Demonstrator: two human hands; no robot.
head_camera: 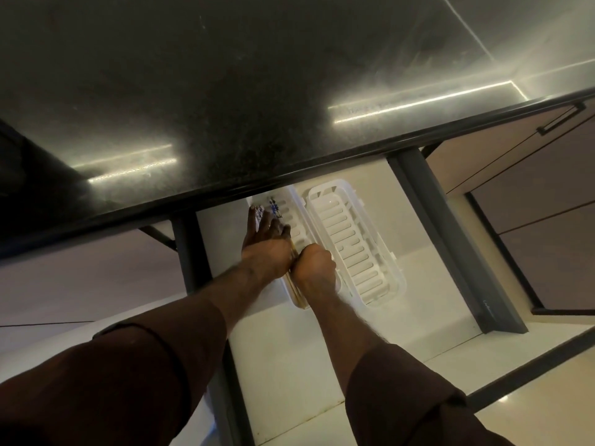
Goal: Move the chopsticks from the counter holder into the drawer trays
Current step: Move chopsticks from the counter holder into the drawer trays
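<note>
Two white slotted trays lie side by side in the open drawer (289, 365). The right tray (354, 246) holds nothing. Over the left tray (297, 204) both my hands meet. My left hand (265, 249) lies flat with fingers spread on a bundle of chopsticks (297, 292), whose blue-patterned ends (274, 207) show past the fingertips. My right hand (315, 267) is curled around the same bundle nearer to me, where its pale wooden ends stick out. The counter holder is not in view.
The dark stone counter (225, 91) overhangs the back of the drawer and hides the trays' far ends. Grey metal drawer sides (450, 246) run along both flanks. Cabinet fronts with a black handle (561, 119) stand to the right.
</note>
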